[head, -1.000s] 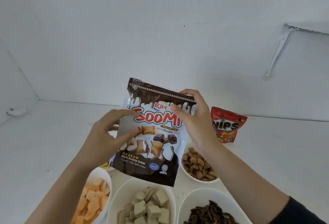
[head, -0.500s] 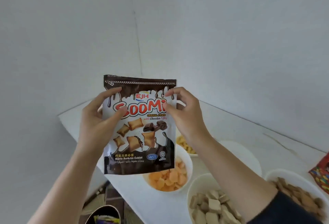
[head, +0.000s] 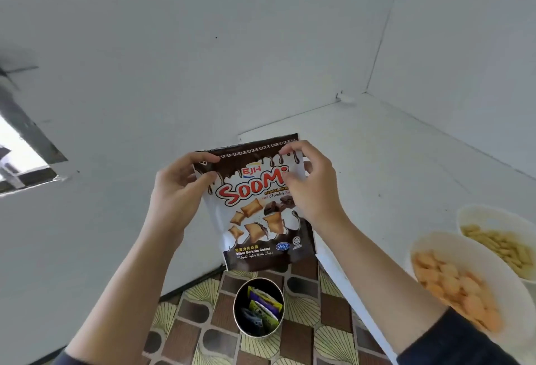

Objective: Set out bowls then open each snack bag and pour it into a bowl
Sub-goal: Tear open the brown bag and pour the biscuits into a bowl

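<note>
A brown and white Soomi snack bag (head: 258, 219) hangs upright in the air, past the left end of the white table (head: 391, 161). My left hand (head: 177, 190) pinches its top left corner. My right hand (head: 310, 187) pinches the top right edge near the printed zip line. The bag's top looks sealed. At the right edge stand a white bowl of orange snacks (head: 452, 280) and a white bowl of pale yellow sticks (head: 499, 242).
Directly below the bag, a round bin (head: 259, 306) with several empty wrappers inside stands on the patterned floor (head: 197, 327). White walls close in on the left and behind. The table's left edge runs just right of the bin.
The view has swung left, so the bag now hangs over the floor bin rather than over the bowls. Both hands have shifted up to the bag's top corners.
</note>
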Tool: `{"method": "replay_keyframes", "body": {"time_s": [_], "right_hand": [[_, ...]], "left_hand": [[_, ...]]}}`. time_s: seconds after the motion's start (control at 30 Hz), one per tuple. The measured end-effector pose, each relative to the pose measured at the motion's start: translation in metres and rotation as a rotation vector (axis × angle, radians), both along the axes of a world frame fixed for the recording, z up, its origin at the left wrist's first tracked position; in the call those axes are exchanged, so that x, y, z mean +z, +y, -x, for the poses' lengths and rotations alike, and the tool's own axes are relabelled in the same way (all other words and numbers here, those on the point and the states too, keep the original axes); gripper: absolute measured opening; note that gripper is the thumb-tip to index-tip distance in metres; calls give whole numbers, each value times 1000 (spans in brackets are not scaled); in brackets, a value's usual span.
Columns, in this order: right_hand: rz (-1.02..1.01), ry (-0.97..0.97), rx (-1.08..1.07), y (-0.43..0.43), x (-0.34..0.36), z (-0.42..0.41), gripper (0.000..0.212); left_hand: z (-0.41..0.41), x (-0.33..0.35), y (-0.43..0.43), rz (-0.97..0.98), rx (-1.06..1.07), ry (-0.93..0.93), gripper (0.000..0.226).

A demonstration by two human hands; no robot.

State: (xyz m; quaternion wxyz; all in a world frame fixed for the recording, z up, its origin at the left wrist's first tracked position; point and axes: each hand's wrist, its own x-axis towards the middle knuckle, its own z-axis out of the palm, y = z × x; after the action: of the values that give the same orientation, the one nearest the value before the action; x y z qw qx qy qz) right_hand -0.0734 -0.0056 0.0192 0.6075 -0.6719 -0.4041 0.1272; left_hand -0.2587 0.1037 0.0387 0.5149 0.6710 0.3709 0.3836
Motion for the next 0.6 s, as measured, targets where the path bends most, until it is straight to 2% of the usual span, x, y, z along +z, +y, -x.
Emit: {"method": "replay_keyframes", "body": {"time_s": [0.13, 0.27, 0.37, 0.47, 0.6], "right_hand": [[44, -95, -12, 30, -30, 16, 20], [126, -128, 8, 55, -64, 18, 24], [212, -104, 23, 72, -97, 14, 25], [289, -48, 23, 86, -146, 13, 25], [356, 7, 43, 99, -241, 14, 25]], "left_hand": [[19, -27, 38, 13, 0, 133, 28], [26, -54, 62, 60, -32, 277, 22], [28, -86, 77, 92, -51, 308, 21], [26, -138, 86, 152, -38, 307, 20], [17, -240, 95, 219, -24, 322, 20]]}}
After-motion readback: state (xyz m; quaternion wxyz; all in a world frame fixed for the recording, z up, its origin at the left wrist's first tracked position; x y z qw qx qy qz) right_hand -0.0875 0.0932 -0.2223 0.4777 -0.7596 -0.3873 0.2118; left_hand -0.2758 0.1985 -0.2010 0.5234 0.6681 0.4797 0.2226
